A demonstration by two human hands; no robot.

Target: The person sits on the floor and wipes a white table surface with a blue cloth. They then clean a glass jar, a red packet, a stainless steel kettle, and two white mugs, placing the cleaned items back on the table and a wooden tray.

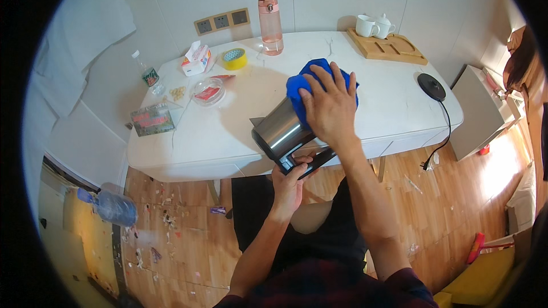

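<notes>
A stainless steel electric kettle (280, 127) is held tilted on its side over the front edge of the white table, its black lid end pointing down and left. My left hand (291, 182) grips its black handle (319, 163) near the lid. Spread over the kettle's base end, my right hand (332, 107) presses a blue cloth (295, 87) against it. The cloth and my fingers hide the base. On the table's right side lies the kettle's round black power base (431, 87), its cord hanging over the edge.
Behind the kettle stand a pink water bottle (270, 25), yellow tape (234, 59) and a tissue pack (196, 59). A clear ashtray (208, 92) and a plastic bottle (149, 75) are at left. White cups (367, 25) stand on a wooden tray (387, 48). Litter and a water jug (113, 208) lie on the floor.
</notes>
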